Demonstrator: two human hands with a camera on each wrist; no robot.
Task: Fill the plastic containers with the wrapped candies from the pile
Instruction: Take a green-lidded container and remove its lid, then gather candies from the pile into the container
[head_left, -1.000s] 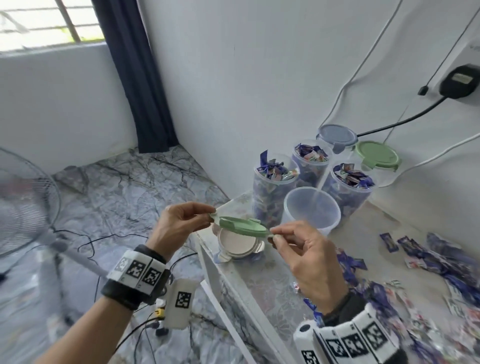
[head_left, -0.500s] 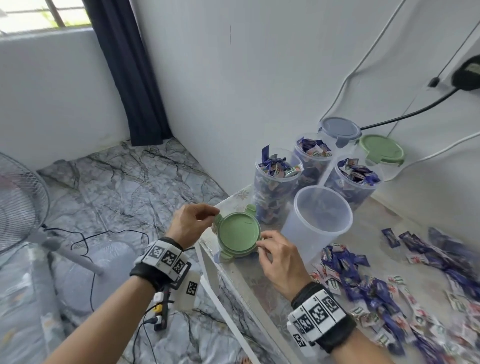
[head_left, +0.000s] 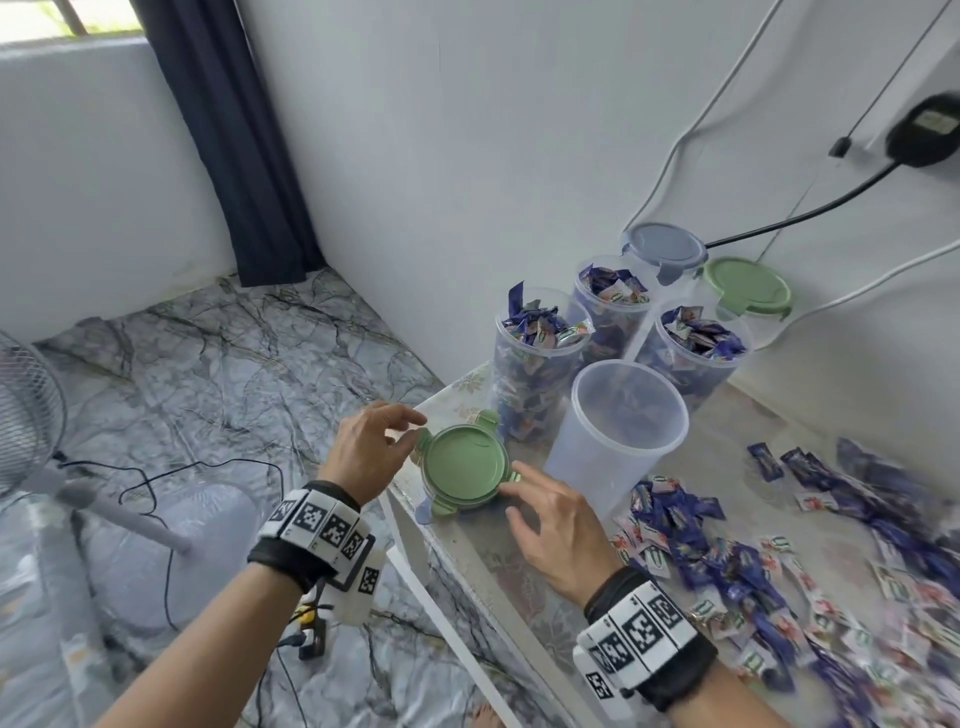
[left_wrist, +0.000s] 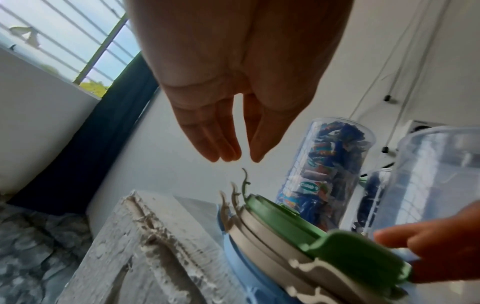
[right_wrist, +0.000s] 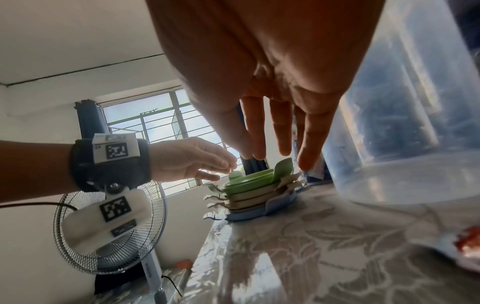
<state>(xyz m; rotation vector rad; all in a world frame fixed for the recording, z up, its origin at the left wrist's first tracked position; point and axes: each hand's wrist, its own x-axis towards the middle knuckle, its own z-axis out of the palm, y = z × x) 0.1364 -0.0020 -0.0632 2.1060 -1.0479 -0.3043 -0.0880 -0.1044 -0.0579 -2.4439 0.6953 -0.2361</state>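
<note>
A green lid (head_left: 462, 467) lies on top of a stack of lids (right_wrist: 249, 193) at the table's left corner. My left hand (head_left: 397, 428) hovers just left of it with straight fingers (left_wrist: 223, 142), holding nothing. On the lid's right side my right hand (head_left: 524, 491) is spread open, fingertips at the right clip. An empty clear container (head_left: 618, 431) stands right behind the lid. Three open containers (head_left: 535, 364) full of wrapped candies stand behind that. The candy pile (head_left: 769, 566) covers the table to the right.
Two lidded containers, one grey-blue (head_left: 662, 249) and one green (head_left: 745, 288), stand against the wall. Cables and a plug (head_left: 919, 130) hang above them. A standing fan (head_left: 26, 415) and floor cables lie left of the table edge (head_left: 415, 566).
Both hands held the green lid up a second ago. It now lies on the lid stack, and both hands have let go and opened beside it.
</note>
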